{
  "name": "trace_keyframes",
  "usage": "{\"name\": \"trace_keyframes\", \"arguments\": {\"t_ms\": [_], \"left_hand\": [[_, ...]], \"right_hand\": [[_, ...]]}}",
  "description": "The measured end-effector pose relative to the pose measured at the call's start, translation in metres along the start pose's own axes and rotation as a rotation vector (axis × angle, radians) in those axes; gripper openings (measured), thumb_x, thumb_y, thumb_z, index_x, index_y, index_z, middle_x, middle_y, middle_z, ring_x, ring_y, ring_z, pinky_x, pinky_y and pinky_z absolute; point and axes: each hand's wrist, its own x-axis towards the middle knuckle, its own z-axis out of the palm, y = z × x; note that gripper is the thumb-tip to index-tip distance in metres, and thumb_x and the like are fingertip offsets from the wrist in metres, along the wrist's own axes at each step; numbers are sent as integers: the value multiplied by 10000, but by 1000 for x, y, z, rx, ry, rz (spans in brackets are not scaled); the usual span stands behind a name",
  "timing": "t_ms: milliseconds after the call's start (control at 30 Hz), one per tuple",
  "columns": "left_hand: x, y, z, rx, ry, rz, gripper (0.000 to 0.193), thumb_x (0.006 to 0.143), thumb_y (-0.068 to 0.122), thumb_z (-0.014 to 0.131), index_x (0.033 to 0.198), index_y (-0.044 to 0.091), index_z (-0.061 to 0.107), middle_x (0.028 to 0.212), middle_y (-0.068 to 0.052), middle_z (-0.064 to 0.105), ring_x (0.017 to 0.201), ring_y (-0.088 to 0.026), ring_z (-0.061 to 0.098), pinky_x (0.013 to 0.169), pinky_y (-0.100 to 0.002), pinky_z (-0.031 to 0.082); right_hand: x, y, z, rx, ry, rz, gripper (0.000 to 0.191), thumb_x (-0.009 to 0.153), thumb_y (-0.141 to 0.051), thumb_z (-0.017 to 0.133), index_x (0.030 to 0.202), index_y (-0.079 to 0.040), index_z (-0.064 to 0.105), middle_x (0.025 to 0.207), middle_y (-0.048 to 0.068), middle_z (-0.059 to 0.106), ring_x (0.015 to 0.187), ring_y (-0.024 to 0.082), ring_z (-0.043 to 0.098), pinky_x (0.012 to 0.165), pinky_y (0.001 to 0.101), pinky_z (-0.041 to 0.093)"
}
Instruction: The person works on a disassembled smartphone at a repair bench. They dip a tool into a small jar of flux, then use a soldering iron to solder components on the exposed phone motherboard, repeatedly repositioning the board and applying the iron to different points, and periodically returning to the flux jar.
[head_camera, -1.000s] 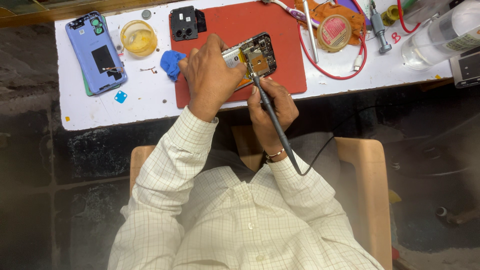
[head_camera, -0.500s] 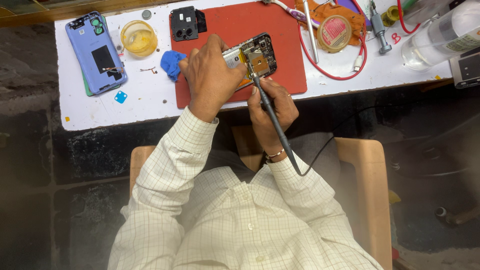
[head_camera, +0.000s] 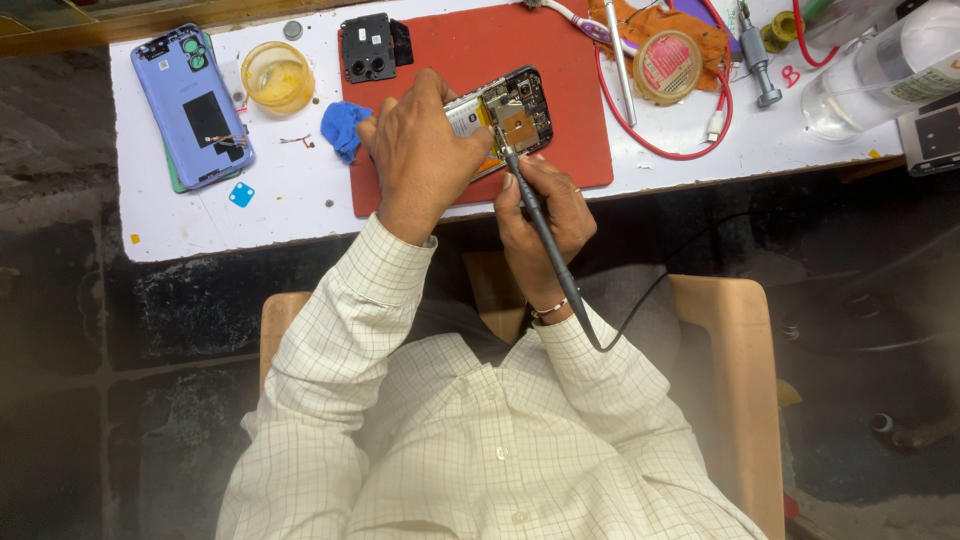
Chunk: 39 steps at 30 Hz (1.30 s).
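White bench (head_camera: 200, 215), red mat (head_camera: 560, 150): opened phone (head_camera: 505, 115) on mat, pinned under left hand (head_camera: 420, 155). Right hand (head_camera: 545, 215) clenched round soldering iron (head_camera: 535, 225), tip on board. Risk: slip, scorched nearby parts, if phone shifts.

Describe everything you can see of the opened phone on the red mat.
The opened phone lies flat and slanted on the red mat, back cover off, showing a dark frame, a copper-coloured shield and a pale battery area. The left hand covers and steadies its near end. The right hand holds a thin dark corded tool whose tip touches the board near the middle.
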Motion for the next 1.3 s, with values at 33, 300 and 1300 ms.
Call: {"name": "trace_keyframes", "arguments": {"t_ms": [33, 300, 1300], "left_hand": [[0, 0, 0, 0, 6, 4, 457, 652, 272, 875, 986, 96, 618, 794, -73, 710, 820, -258, 611, 774, -455, 321], [0, 1, 0, -9, -17, -9, 450, 659, 266, 872, 988, 92, 621, 786, -77, 706, 816, -254, 613, 775, -458, 317], [0, 1, 0, 0, -11, -7, 451, 658, 266, 870, 991, 88, 623, 782, -78, 706, 801, -253, 611, 769, -460, 322]], "right_hand": [[0, 0, 0, 4, -1, 3, 211, 923, -3, 774, 1119, 5, 695, 1065, 141, 748, 1032, 253, 757, 909, 338, 622], [-1, 1, 0, 12, -2, 23, 199, 926, -14, 767, 1111, 2, 697, 1066, 141, 752, 1012, 242, 762, 883, 330, 627], [-1, 3, -1, 22, -4, 7, 202, 933, -12, 764, 1122, -5, 692, 1069, 137, 750, 1014, 231, 759, 873, 321, 630]]}}
